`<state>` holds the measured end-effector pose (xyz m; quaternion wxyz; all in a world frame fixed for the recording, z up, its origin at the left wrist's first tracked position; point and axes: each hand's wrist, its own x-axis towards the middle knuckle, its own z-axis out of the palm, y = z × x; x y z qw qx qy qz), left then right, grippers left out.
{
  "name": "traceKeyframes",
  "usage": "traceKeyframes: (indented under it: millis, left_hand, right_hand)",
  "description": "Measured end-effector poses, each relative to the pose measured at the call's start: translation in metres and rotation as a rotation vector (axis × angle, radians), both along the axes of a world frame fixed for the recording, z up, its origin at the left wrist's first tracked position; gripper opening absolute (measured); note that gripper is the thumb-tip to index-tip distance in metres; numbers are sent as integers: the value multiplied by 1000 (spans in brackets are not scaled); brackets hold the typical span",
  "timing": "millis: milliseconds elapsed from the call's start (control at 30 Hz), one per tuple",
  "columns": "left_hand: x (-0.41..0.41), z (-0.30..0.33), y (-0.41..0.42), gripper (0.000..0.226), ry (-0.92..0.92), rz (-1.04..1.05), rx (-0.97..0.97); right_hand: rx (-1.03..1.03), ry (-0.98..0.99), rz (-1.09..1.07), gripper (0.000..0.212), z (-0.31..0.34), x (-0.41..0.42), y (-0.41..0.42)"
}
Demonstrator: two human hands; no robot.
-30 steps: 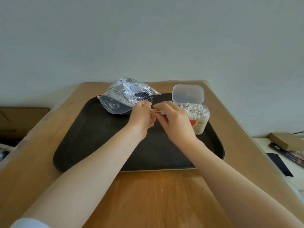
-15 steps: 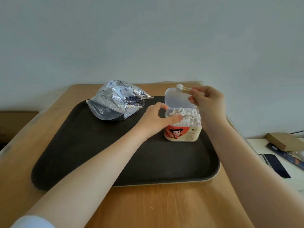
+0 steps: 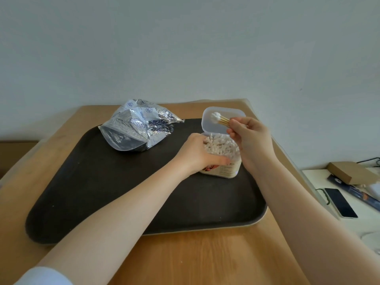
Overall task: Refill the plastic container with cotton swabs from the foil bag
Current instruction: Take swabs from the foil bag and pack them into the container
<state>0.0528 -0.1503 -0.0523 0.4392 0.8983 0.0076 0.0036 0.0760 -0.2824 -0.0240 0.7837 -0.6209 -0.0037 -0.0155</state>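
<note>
Pinching swab bundle, right hand; left hand grip wraps container.

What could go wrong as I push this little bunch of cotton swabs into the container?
1. The plastic container already looks packed to the brim, so the bunch of swabs pinched in the right hand may not slide in and could spill onto the tray.
2. The left hand grips the container and covers part of its opening, narrowing the gap.
</note>
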Motion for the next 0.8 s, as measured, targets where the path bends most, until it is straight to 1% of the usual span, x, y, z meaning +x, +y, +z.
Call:
traceKeyframes:
  millis: [33,67,200,333,533,633,733,800]
  left_hand:
    - [-3,0,0,72,-25,-7,-10]
    - [-7,0,1,72,-53,-15,1]
    - [-27,3,4,81,-122,-5,128]
    - [-46,1,5,84,-220,-45,244]
    - [-58,-2,3,78,-274,-67,340]
    - [-62,-3,8,75,-292,-89,321]
    - [-68,-5,16,72,-317,-111,314]
    - [-71,-7,19,71,-343,-89,312]
  right_hand:
    - [2,-1,8,4,1,-4,-1]
    - [6,-8,18,5,1,-7,-2]
    - [34,-73,48,9,-3,-25,-7]
    - [34,-112,73,6,-7,-36,-10]
    - [-208,-227,58,6,-10,-43,-12]
    - [-332,-269,82,2,-10,-41,-14]
    - [-427,-303,110,3,-10,-38,-14]
    - [-497,-338,121,7,-9,-38,-11]
